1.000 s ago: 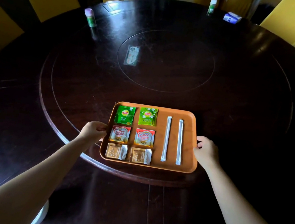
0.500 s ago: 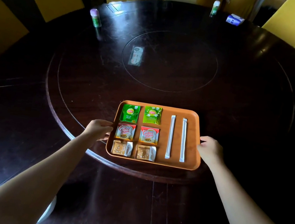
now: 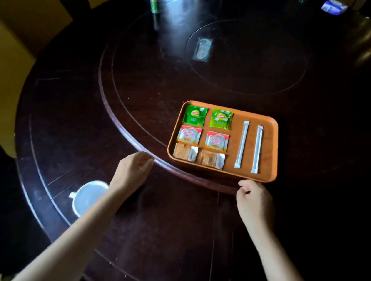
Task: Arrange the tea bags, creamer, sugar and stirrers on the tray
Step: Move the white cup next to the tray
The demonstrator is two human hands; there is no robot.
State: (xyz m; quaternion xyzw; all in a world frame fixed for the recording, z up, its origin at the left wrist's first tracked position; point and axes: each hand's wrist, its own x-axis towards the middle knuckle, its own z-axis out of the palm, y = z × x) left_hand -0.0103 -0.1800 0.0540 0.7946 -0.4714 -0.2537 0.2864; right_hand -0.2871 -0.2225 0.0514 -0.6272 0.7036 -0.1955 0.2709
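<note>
An orange tray (image 3: 271, 152) rests on the raised inner disc of a dark round table (image 3: 139, 86). On its left half lie two green tea bags (image 3: 195, 115), two red creamer sachets (image 3: 190, 135) below them, and two brown sugar packets (image 3: 185, 152) nearest me. Two white wrapped stirrers (image 3: 242, 144) lie parallel on the right half. My left hand (image 3: 133, 171) hovers off the tray's near left corner, fingers loosely curled, holding nothing. My right hand (image 3: 253, 200) hangs just below the tray's near edge, also with nothing in it.
A white cup (image 3: 87, 198) stands on the table by my left forearm. A small green bottle (image 3: 154, 2) and a flat packet (image 3: 202, 49) lie farther back; a blue-white box (image 3: 331, 6) sits at the far edge. Yellow chairs (image 3: 25, 1) ring the table.
Both hands have let go of the tray's sides and drawn back toward me. The view has shifted, so the tray appears farther right.
</note>
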